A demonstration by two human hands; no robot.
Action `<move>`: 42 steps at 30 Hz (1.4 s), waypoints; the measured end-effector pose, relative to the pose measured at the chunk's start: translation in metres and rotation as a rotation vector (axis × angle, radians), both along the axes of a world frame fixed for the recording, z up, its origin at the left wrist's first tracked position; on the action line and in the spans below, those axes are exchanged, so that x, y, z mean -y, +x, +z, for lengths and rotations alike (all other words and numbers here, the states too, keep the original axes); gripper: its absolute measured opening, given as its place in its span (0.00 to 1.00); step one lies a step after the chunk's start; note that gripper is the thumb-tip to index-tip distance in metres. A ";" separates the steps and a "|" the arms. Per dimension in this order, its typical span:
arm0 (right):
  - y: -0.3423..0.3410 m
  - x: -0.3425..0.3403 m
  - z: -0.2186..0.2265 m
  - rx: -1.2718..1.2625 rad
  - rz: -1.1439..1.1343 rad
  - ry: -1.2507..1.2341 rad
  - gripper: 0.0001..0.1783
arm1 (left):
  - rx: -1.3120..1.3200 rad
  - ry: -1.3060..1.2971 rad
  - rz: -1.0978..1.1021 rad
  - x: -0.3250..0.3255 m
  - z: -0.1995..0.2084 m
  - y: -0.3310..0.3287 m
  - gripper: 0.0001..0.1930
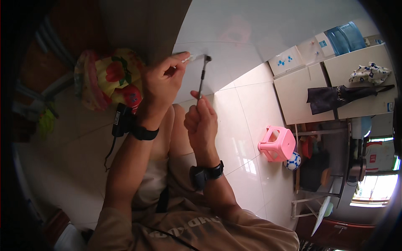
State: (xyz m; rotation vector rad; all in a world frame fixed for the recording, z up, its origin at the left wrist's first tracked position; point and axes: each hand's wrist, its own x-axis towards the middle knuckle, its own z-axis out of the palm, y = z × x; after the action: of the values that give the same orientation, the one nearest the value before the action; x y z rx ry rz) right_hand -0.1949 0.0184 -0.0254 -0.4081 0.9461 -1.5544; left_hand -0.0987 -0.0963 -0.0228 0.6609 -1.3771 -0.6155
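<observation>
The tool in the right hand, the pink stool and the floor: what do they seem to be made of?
Tool: perhaps metal, judging by its slim, straight shaft, but it is too dark and small to be sure.
Stool: most likely plastic, with smooth, evenly coloured, moulded-looking surfaces.
Floor: probably glazed tile, glossy, with thin straight joints and bright reflections.

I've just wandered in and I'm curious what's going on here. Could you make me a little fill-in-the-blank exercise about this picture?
1. The left hand pinches a small object whose colour is ____.
2. The slim, dark-headed tool is held in the other hand, the ____ one.
3. The colour of the stool on the tiled floor is ____.
4. The ball beside the stool is white and ____.

Missing words: white; right; pink; blue
</observation>
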 end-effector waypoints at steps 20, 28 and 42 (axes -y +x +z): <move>-0.013 0.012 0.013 -0.171 -0.130 -0.066 0.17 | -0.035 0.000 0.006 -0.007 0.006 -0.005 0.07; 0.004 -0.008 -0.012 -0.182 0.127 0.035 0.17 | -0.084 -0.048 0.035 -0.005 0.008 -0.001 0.04; 0.007 0.009 0.001 -0.286 0.065 -0.138 0.18 | -0.017 -0.195 0.228 -0.008 0.013 0.013 0.08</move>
State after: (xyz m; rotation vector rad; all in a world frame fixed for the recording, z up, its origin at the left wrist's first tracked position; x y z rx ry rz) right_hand -0.1883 0.0093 -0.0244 -0.7675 1.0347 -1.5313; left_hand -0.0859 -0.0885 -0.0101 0.6425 -1.3045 -0.3006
